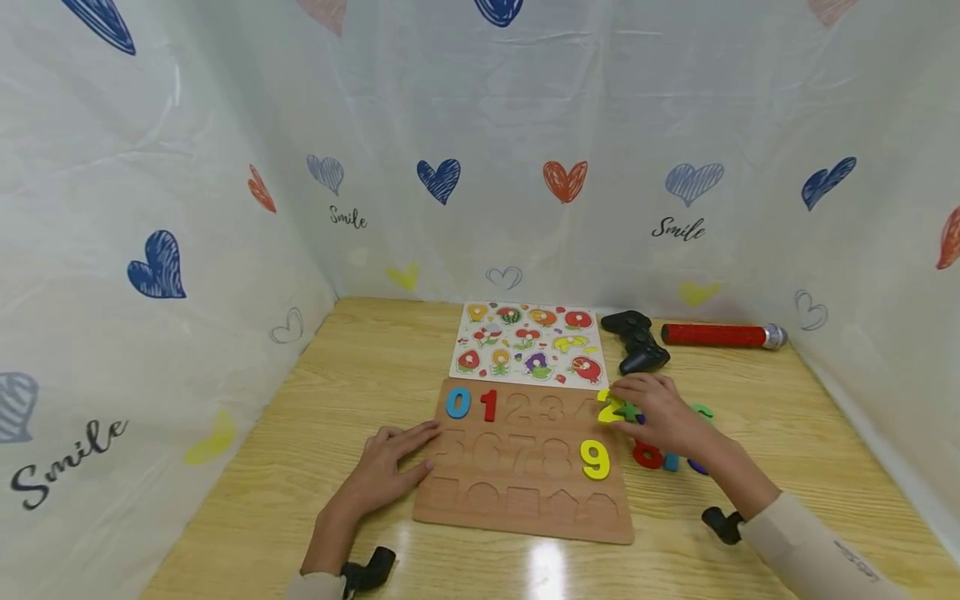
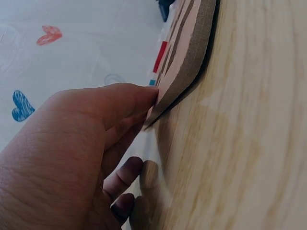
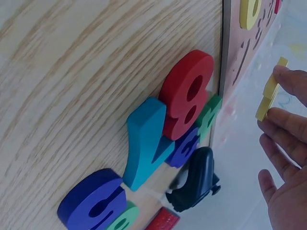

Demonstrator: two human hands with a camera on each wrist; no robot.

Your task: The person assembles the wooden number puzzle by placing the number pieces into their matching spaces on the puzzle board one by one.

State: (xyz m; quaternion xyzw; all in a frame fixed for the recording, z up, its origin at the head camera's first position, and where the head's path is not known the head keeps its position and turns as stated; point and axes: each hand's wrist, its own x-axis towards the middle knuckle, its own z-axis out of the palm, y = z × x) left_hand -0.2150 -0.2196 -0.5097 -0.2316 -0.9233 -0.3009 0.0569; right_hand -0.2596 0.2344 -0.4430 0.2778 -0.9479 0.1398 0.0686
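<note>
On the bench [image 1: 375,358]: a number board [image 1: 525,523], my two hands, and the yellow 2 [image 1: 606,408] in the right one.
The board lies flat before me; my left hand [image 1: 386,469] touches its left edge, fingers relaxed and slightly spread. My right hand [image 1: 660,412], the nearer to the piece, pinches the yellow 2 between thumb and fingertips at the board's upper right corner, its other fingers loosely apart. The 2's long axis seems to run away from me, much like the unfilled 2 recess [image 1: 517,407], which lies leftward of those fingertips, past the 4 recess [image 1: 583,408] and 3 recess [image 1: 551,407].
</note>
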